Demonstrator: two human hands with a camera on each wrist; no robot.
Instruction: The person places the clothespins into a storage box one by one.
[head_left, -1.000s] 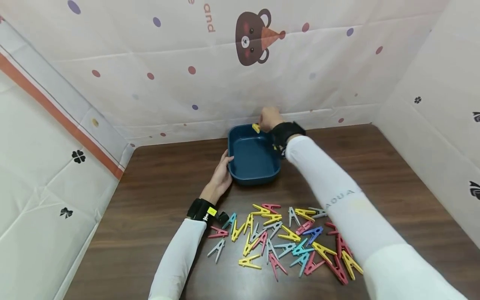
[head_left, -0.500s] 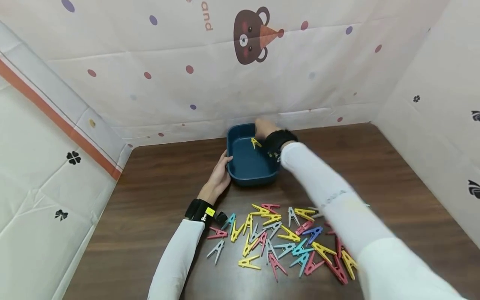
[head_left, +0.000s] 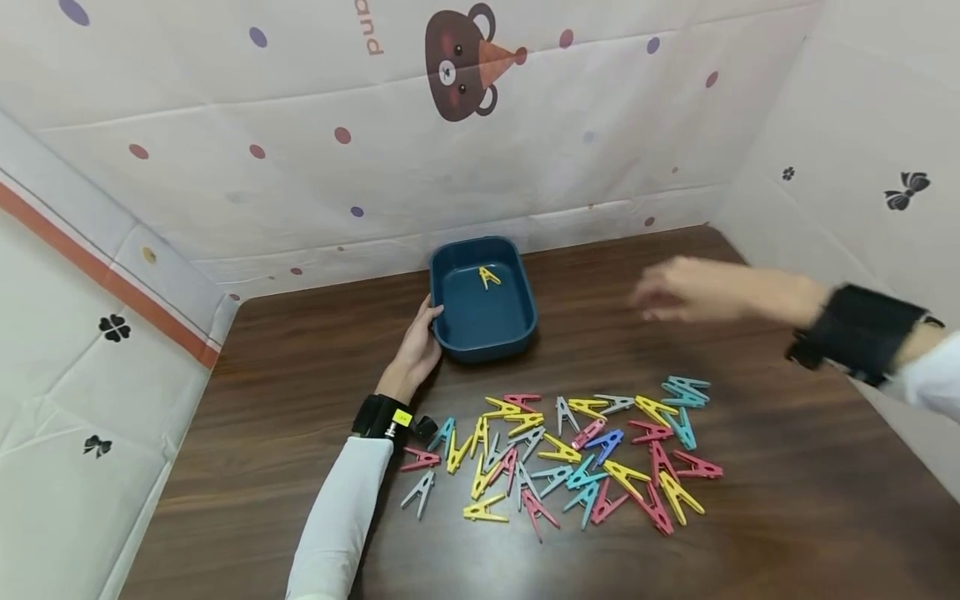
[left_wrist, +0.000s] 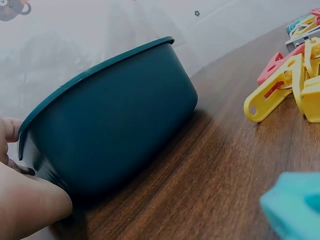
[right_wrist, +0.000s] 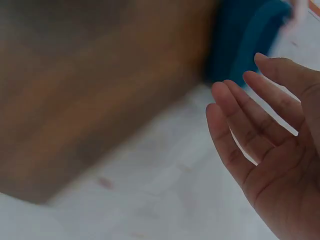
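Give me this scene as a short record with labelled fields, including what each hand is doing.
Container: dark blue tub, on the wooden table, near its back edge
Inside: one yellow clothespin
Left hand: holds the tub at its left side
Right hand: over the table, right of the tub, holding nothing, fingers slightly apart
Loose clothespins: scattered on the table in front of the tub; yellow, red, teal, grey, blue
Backdrop: white sheet with a bear print

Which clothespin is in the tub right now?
The yellow clothespin near the far end of the blue tub; every other visible one lies on the table.
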